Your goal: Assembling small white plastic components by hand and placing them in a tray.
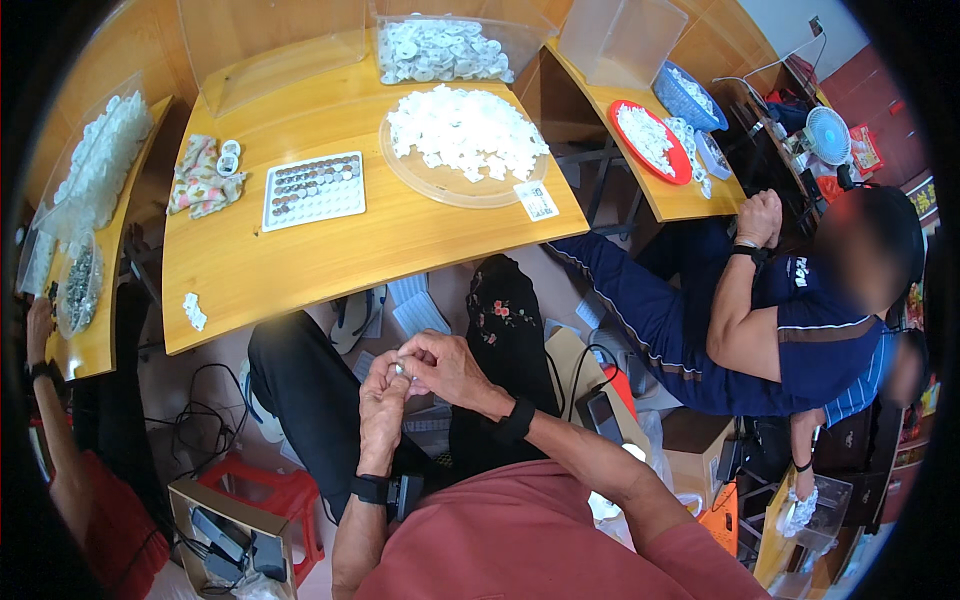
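Above my lap, my left hand and my right hand meet with fingers closed in a pinch. Between their fingertips is a small whitish, shiny piece, mostly covered by the fingers, so its kind is unclear. On the wooden table ahead lies a white tray with rows of round pockets, many filled with small dark round parts. To its right, a round tan plate carries a heap of small white plastic parts. A few white pieces lie near the table's left front corner.
A clear bin of white parts stands at the back. Left of the tray is a patterned cloth. A person sits at right near a red plate; another person's arm shows at left. A red stool stands below.
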Available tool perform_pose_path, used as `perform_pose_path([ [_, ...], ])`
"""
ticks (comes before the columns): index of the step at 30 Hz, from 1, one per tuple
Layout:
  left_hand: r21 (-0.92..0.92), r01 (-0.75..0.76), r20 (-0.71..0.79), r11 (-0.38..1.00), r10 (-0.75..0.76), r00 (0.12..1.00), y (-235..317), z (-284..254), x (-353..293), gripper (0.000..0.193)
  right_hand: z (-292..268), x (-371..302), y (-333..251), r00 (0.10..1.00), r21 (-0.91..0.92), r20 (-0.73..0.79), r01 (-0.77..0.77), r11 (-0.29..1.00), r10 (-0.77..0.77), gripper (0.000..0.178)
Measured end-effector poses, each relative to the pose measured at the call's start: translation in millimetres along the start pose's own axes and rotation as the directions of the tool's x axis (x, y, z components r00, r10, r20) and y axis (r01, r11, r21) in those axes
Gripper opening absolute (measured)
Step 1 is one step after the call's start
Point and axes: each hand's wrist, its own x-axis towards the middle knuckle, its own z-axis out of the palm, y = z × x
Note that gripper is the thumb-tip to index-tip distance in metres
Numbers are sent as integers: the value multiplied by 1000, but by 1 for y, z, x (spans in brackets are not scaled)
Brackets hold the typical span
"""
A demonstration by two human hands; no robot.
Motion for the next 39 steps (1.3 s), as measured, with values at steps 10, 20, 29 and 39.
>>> perform_pose_path([
  [10,96,-80,-26,992,83,996,9,2,-7,27,7,3,-1,981,-83,-43,184,979,-188,10],
  [20,-34,44,-4,998,-44,999,-1,-1,-7,24,-11,-9,-7,997,67,81,-14,998,8,15],
  [29,202,-62,41,978,55,998,7,7,-18,26,-7,-13,-2,991,197,94,-116,974,98,11],
  [39,188,2,62,982,-13,998,27,13,-33,24,-9,-26,-4,999,166,50,-18,986,10,13],
])
